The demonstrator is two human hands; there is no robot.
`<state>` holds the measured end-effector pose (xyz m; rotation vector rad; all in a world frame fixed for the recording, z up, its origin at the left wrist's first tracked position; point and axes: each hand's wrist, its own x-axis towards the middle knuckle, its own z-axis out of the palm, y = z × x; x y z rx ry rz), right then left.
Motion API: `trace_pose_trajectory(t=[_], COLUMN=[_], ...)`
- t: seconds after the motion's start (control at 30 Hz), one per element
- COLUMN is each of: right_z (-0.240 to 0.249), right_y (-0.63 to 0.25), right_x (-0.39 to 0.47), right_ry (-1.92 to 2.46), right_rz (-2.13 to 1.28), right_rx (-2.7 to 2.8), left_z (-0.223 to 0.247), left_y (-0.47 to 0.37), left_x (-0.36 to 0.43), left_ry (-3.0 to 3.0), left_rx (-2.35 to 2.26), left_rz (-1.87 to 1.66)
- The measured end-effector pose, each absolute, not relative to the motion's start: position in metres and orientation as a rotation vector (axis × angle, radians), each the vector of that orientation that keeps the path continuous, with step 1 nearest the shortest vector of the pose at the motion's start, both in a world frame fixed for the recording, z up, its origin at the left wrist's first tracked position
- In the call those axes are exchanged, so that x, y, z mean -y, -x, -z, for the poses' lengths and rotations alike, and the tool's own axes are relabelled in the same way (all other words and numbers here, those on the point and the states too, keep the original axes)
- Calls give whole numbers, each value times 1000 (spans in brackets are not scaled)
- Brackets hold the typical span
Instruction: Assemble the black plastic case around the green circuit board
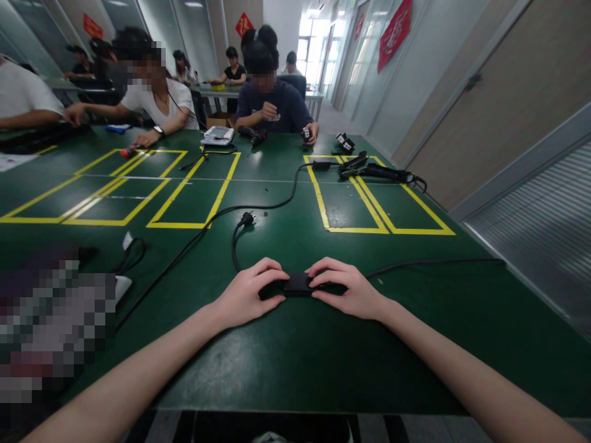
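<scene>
A black power adapter (297, 284) lies on the green table (295, 357) in front of me. My left hand (253, 289) grips its left end between thumb and fingers. At the other end, my right hand (346, 288) closes on it in the same way. From the left side a short black cord curves up to a power plug (247, 219). A thin black cable (434, 263) runs off to the right from behind my right hand. The palms hide parts of the cords.
A long black cable (226, 210) crosses the table diagonally. Yellow tape (355, 231) marks rectangles. Black tools (378, 173) lie at the far right. Across the table sits a person in dark blue (281, 101) near a drill (253, 135); a person in white (157, 98) reaches over the left side.
</scene>
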<state>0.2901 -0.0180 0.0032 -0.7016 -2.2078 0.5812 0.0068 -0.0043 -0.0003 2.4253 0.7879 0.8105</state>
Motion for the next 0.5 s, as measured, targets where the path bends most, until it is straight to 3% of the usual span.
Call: trace_pose_trajectory(t=[0.5], right_z=[-4], right_y=[-297], right_x=[16], right_ry=[748], right_rz=[-470], right_rx=[2444], left_z=[2], left_y=[-8], left_x=[5], left_ry=[-2469], left_rx=[-744], left_rz=[-806])
